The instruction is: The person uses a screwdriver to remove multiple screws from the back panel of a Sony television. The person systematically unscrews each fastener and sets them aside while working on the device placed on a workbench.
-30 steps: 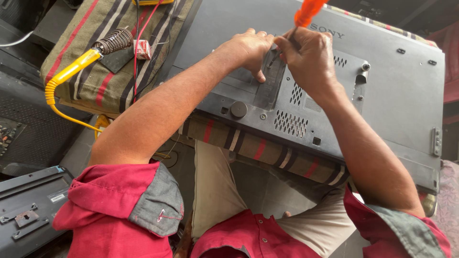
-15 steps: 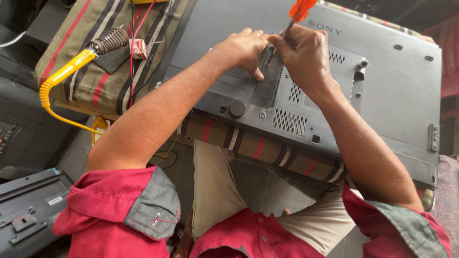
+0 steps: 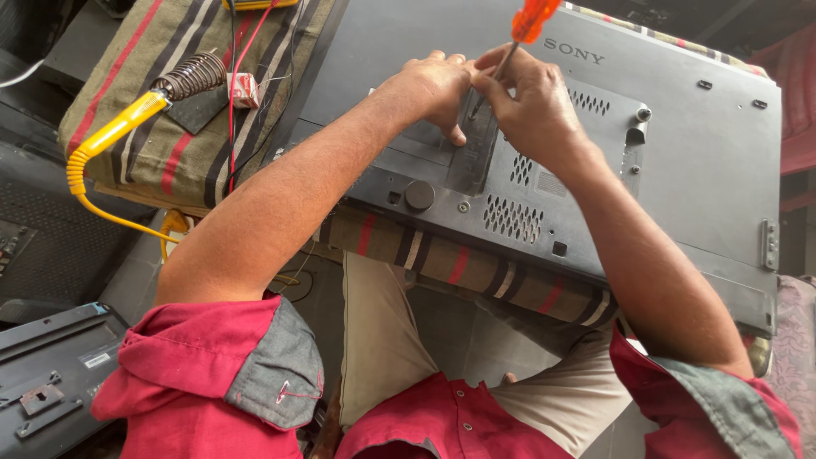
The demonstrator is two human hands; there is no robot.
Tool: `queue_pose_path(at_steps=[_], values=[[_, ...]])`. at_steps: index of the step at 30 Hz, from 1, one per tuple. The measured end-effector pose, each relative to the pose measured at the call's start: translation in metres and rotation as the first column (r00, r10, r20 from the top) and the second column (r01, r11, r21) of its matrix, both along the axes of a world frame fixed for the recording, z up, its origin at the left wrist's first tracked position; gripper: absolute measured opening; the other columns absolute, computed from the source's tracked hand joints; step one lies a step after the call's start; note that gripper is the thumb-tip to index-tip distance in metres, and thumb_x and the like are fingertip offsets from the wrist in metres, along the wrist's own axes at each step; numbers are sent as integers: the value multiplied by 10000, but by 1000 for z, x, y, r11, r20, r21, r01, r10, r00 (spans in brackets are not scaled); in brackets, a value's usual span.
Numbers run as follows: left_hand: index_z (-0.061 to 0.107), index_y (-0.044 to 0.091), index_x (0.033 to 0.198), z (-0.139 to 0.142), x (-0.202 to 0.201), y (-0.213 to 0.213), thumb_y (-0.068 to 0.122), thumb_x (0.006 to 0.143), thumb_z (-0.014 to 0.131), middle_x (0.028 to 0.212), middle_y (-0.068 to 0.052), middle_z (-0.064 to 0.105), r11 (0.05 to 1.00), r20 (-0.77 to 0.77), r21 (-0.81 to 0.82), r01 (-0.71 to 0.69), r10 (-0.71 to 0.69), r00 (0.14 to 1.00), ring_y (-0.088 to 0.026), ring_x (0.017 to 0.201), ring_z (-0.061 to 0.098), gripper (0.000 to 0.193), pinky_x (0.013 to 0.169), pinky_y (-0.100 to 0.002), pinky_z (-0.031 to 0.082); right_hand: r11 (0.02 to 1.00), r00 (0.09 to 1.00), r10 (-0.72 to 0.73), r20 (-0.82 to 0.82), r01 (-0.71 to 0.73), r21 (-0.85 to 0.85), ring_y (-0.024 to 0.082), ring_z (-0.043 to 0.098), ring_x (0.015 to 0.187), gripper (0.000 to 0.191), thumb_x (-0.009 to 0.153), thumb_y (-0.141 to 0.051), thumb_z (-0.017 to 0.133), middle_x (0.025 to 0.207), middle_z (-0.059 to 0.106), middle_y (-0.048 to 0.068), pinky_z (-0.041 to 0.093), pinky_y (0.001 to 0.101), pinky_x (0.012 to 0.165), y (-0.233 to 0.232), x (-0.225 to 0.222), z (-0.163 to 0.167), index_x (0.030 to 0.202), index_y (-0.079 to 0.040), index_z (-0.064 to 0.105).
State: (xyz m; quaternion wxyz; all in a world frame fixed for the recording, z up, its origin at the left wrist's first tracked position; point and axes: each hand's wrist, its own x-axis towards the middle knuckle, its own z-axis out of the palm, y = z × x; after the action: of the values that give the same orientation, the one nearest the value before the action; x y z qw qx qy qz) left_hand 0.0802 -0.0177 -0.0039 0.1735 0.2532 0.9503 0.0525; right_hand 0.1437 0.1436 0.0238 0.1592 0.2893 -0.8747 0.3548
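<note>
Red sleeves near camera. Grey TV back (image 3: 680,127) lies flat on striped cloth (image 3: 442,255). Left hand (image 3: 433,85) presses panel, holding nothing. Right hand (image 3: 527,106) grips orange screwdriver (image 3: 518,38), tip on panel. Yellow soldering iron (image 3: 127,127) far left.

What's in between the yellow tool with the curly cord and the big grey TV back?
In the head view, a small red-and-white box and thin red and black wires lie on the striped cloth between the yellow soldering iron and the grey panel.
</note>
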Motion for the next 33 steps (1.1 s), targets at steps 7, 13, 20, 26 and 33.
queue_pose_path(at_steps=[7,13,20,26,33], values=[[475,199,1408,-2,-3,-2,509,674,933,1471,-32,477,999,0,21,27,-27,1000,-276,1404,403,919,1106,-475,436,990,973,-143,182,144,7,142,645,636,118,1017,-101,717,740,724,84,502,309,576,1,4,-3,974,3,751],[342,245,1521,-10,1,-10,524,697,914,1627,-77,262,997,-6,82,14,-13,1000,-287,1507,217,1041,1177,-500,299,985,966,-145,213,163,-66,121,716,739,163,1048,-146,692,833,761,81,556,296,644,-6,3,-3,1008,9,722],[447,311,1495,-10,5,-13,493,701,899,1652,-76,272,990,37,141,-20,15,999,-283,1534,216,931,1212,-491,284,1000,959,-5,283,13,-27,160,717,813,192,1054,-127,620,961,769,96,576,323,752,1,5,8,1169,22,658],[619,332,1368,-5,5,-12,514,662,911,1625,-44,343,991,53,128,-44,37,998,-266,1510,291,786,1186,-497,338,999,958,-44,282,44,8,148,718,793,145,1037,-101,652,918,772,83,586,311,722,5,2,7,1073,9,738],[647,334,1347,-11,1,-12,534,663,898,1628,-44,337,994,27,104,-20,18,999,-285,1510,290,755,1172,-492,366,998,955,-8,296,27,-61,106,737,788,127,1041,-107,664,907,768,70,608,253,698,8,-9,-3,1055,-7,741]])
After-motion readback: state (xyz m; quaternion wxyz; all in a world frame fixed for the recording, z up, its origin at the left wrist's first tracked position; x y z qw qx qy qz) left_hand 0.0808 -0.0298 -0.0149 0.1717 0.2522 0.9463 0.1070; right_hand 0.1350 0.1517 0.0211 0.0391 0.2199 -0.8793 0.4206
